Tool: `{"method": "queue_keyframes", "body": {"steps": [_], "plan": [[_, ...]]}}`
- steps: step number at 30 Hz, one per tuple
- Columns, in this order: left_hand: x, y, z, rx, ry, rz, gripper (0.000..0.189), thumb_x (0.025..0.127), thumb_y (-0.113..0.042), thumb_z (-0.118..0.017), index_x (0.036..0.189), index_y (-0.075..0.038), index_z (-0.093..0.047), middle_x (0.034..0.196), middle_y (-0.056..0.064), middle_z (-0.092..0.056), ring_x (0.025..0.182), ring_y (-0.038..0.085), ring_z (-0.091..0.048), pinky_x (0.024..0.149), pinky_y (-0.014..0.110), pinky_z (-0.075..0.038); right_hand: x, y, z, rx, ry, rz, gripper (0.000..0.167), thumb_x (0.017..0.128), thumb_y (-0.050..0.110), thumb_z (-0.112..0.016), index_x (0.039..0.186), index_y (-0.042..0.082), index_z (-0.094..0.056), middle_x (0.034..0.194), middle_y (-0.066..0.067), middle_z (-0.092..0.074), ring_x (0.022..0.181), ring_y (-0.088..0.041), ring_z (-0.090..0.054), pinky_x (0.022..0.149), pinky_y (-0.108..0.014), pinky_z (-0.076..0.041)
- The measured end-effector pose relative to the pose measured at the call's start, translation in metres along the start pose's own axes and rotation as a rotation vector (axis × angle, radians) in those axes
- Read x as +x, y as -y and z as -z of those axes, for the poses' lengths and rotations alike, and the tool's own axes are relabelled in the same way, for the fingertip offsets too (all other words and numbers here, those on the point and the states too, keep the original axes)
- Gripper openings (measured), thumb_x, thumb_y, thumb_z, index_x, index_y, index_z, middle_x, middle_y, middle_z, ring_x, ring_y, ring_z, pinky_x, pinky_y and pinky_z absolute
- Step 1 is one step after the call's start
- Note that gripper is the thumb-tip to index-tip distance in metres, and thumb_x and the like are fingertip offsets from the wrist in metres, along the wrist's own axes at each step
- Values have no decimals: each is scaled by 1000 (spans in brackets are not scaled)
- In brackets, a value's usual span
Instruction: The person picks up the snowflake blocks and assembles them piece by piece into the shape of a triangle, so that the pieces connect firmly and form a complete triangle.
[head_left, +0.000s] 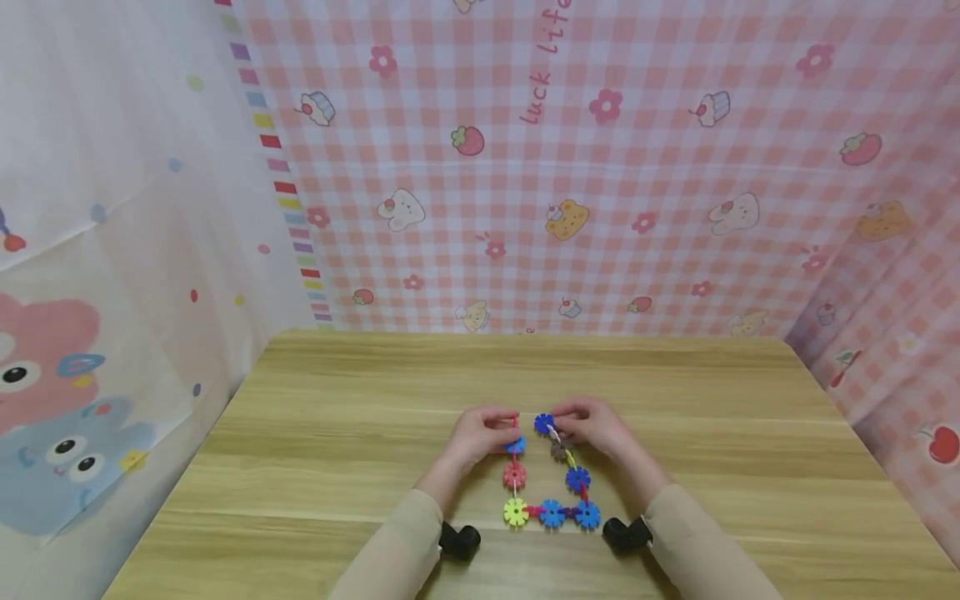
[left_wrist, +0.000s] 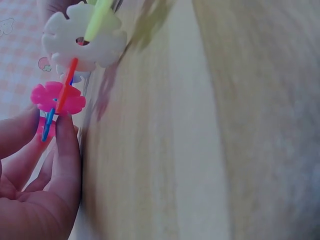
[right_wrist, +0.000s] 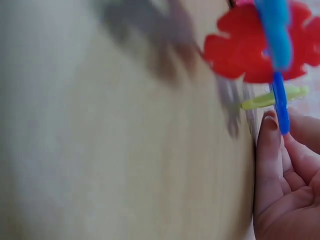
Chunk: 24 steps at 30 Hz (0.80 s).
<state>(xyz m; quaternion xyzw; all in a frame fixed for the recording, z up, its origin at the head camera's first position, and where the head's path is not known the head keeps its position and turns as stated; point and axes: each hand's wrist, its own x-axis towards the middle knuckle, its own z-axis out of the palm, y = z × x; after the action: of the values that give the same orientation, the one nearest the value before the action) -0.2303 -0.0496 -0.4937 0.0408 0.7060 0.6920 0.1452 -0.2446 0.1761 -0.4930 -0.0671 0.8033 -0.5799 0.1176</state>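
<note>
A chain of slotted plastic snowflake discs forms an open U on the table, with a yellow-green disc (head_left: pixel 515 512) at its near left corner and a blue disc (head_left: pixel 588 514) at its near right. My left hand (head_left: pixel 480 435) pinches the upper end of the left side, around a light blue disc (head_left: pixel 516 446). A pink disc (left_wrist: pixel 70 99) shows just above those fingertips in the left wrist view. On the right side, my right hand (head_left: pixel 592 427) pinches the chain beside the dark blue end disc (head_left: pixel 543 424). A red disc (right_wrist: pixel 240 56) hangs large before that hand's camera.
The wood-grain table (head_left: pixel 360 375) carries the chain near its front middle. A pink checked cloth (head_left: pixel 525 192) hangs behind it, and a white printed curtain (head_left: pixel 135 208) is at the left. Black wrist devices (head_left: pixel 459 542) sit at both sleeves.
</note>
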Motion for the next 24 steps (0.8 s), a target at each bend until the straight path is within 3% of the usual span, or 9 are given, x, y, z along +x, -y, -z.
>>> {"method": "queue_keyframes", "body": {"steps": [8, 13, 24], "plan": [[2, 1, 2, 12, 20, 5, 38, 84, 12, -70, 121, 14, -61, 106, 30, -67, 81, 19, -70, 75, 35, -59, 7, 5, 4, 15, 101, -74, 32, 96, 5, -63, 123, -13, -60, 96, -10, -71, 78, -13, -65, 72, -31, -58], [3, 1, 3, 52, 34, 6, 37, 84, 10, -71, 121, 13, -62, 104, 26, -69, 82, 17, -69, 76, 33, -59, 10, 10, 6, 24, 134, -94, 32, 97, 6, -62, 124, -11, -61, 91, -6, -70, 75, -12, -64, 69, -29, -58], [4, 0, 3, 95, 41, -1, 38, 83, 7, -74, 119, 10, -65, 103, 22, -70, 83, 17, -68, 77, 32, -59, 12, 9, -2, 72, 116, -14, 26, 93, -1, -66, 115, -15, -64, 97, -14, -72, 75, -10, -66, 72, -29, -59]]}}
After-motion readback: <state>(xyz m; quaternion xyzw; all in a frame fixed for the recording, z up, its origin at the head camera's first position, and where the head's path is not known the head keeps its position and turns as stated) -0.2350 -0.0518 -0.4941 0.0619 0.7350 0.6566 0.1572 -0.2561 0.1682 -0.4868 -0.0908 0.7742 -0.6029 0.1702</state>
